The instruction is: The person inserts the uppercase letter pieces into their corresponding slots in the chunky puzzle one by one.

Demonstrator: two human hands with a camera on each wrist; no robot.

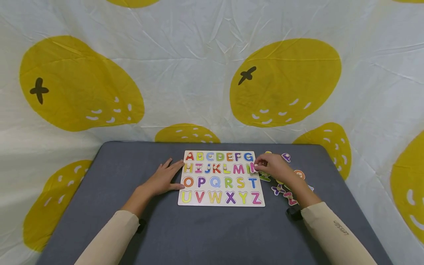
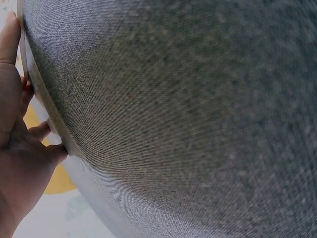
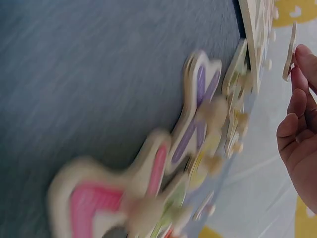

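The right hand (image 1: 271, 165) pinches a pink letter piece (image 1: 253, 168), which sits at its fingertips by the letter board's (image 1: 207, 183) right edge. The right wrist view shows the piece edge-on, long axis upright, top leaning slightly right. The left hand's (image 1: 164, 178) spread fingers touch the board's left edge.

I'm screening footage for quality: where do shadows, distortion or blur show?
Head: soft shadow beside the left sleeve on the table; left wrist: the letter board has an edge that looks bowed; right wrist: the nearest pink piece is blurred, the purple piece beyond it sharper.
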